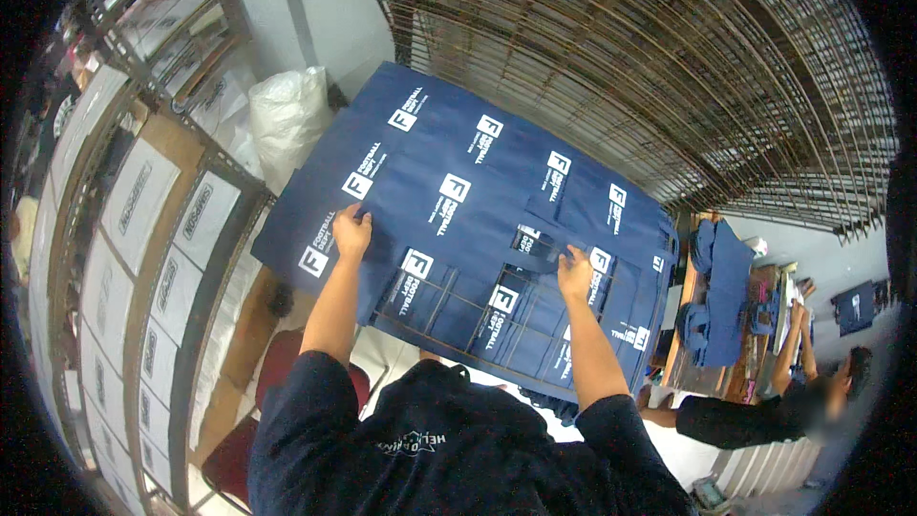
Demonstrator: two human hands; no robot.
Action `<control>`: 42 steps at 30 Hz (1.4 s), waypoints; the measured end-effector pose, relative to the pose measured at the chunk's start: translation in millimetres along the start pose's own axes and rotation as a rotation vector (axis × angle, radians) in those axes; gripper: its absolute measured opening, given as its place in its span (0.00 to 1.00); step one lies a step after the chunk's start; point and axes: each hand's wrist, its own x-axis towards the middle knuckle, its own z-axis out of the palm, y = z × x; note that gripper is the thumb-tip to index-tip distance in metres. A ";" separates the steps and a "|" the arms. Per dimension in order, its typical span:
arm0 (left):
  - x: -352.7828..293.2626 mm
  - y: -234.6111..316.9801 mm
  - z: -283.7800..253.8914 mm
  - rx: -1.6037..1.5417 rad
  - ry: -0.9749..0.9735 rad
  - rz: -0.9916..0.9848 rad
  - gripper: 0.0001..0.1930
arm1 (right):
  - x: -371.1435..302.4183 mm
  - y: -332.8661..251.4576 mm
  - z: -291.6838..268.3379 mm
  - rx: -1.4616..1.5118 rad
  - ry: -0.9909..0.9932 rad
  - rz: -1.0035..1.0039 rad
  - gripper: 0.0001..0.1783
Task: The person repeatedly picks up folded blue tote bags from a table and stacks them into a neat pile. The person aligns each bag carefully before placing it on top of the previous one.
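Navy fabric panels (411, 182) with white printed logos lie spread and overlapping over a wire rack in front of me. My left hand (352, 232) is closed at the left part of the fabric, its thumb and forefinger pinching a panel. Toward the right side, my right hand (574, 274) has its fingers closed on fabric beside a small curled-up flap (540, 247). Under the nearer panels, thin rack wires (449, 311) show through in a grid. The exact edges between my fingertips are hard to make out.
Many stacked wire racks (611, 57) lean over the far side. Shelves with white boxes (181, 277) stand at left, near a white sack (289, 119). A maroon chair (277, 377) is close by. At right, another person (764, 416) works beside a table with navy fabric (718, 291).
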 end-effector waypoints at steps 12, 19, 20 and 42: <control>-132.9 64.6 -22.6 -0.223 -0.156 0.477 0.16 | -99.9 88.4 -63.4 0.127 0.174 0.164 0.16; -243.5 102.8 -11.7 -0.433 -0.706 0.426 0.17 | -178.4 177.8 -109.6 0.267 0.522 0.589 0.17; -248.1 104.3 -9.1 -0.423 -0.754 0.483 0.17 | -185.3 180.2 -124.0 0.219 0.518 0.663 0.17; -411.0 -62.2 30.9 0.544 -1.121 0.398 0.16 | -241.4 389.8 -209.8 0.420 0.956 1.034 0.18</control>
